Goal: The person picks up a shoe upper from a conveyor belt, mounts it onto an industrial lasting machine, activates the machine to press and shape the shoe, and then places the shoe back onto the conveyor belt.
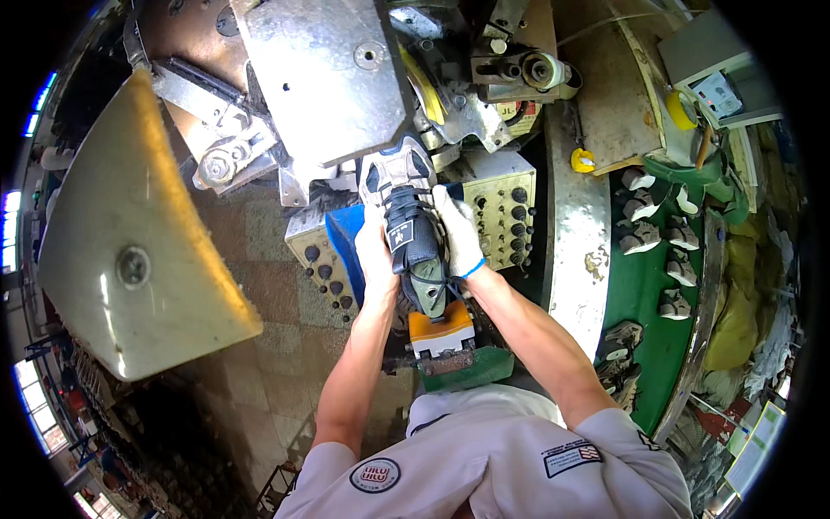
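Note:
A grey and black shoe upper (413, 229) with dark laces sits toe-away in the machine, pulled over a green shoe last (429, 284). The toe reaches the near edge of a shiny metal plate (324, 73). Along the shoe's left side, my left hand (375, 253) is wrapped, thumb up beside the laces. My right hand (458, 232), in a white glove with a blue cuff, grips the opposite side. Its fingers are partly hidden by the shoe. Close behind the heel is an orange pad (441, 323) on a metal bracket.
Boxes with black knobs flank the shoe: a right control box (490, 199) and a left control box (303, 229). A big pale shield (130, 225) hangs at left. On the right, several shoes rest on a green conveyor belt (644, 294), beyond a metal ledge (579, 225).

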A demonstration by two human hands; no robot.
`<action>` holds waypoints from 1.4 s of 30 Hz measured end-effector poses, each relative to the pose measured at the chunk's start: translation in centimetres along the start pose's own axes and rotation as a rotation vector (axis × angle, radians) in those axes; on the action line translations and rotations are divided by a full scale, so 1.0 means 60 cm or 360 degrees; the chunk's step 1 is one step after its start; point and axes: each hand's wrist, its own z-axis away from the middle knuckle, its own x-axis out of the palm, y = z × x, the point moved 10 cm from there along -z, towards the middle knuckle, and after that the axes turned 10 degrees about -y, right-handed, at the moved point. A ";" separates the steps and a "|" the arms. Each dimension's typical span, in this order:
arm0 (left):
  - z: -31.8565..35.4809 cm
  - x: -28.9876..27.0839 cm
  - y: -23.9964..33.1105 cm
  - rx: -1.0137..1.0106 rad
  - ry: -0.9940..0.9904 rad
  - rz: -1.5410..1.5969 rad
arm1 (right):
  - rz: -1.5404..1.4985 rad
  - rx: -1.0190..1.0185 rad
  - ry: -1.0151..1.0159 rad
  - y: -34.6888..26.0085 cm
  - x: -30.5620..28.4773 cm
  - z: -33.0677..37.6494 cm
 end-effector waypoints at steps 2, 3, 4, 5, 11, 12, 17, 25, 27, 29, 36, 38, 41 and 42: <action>0.003 0.002 0.011 0.0116 -0.0030 -0.0057 | 0.0011 -0.0036 0.0000 -0.024 0.017 0.005; 0.005 0.005 0.009 0.0119 -0.0024 0.0049 | 0.0018 0.0012 0.0008 -0.021 0.018 0.007; 0.003 0.009 0.009 0.0126 -0.0022 0.0157 | 0.0103 -0.0038 -0.0009 -0.032 0.019 0.006; -0.003 0.013 0.000 0.0122 -0.0039 0.0307 | 0.0189 -0.0087 -0.0026 -0.043 0.019 0.005; 0.005 0.010 0.006 0.0160 -0.0010 0.0274 | 0.0196 -0.0063 0.0055 -0.071 0.044 0.033; 0.006 0.003 -0.013 0.0024 0.0002 0.0254 | 0.0274 -0.0048 0.0004 -0.055 0.017 0.018; 0.171 -0.154 -0.154 -0.0073 0.0527 -0.0778 | 0.0495 -0.0179 0.0073 -0.101 -0.100 0.137; 0.199 -0.168 -0.226 -0.0346 0.0710 -0.1074 | 0.0609 -0.0019 0.0369 -0.136 -0.203 0.307; 0.196 -0.162 -0.228 -0.0356 0.0586 -0.1195 | 0.0526 0.0025 0.0350 -0.121 -0.219 0.303; 0.199 -0.162 -0.231 -0.0396 0.0465 -0.1298 | 0.0537 0.0031 0.0217 -0.120 -0.180 0.288; 0.319 -0.187 -0.052 -0.0081 0.0349 -0.0938 | 0.0626 -0.0102 -0.0067 -0.163 -0.036 0.292; 0.355 -0.196 0.083 -0.0065 0.0267 -0.0954 | 0.0659 -0.0176 -0.0152 -0.181 0.018 0.304; 0.370 -0.131 0.274 0.0148 0.0148 -0.0894 | 0.0418 -0.0202 -0.0712 -0.183 0.174 0.298; 0.363 -0.083 0.313 0.0276 0.0025 -0.0759 | 0.0403 -0.0238 -0.0913 -0.195 0.221 0.297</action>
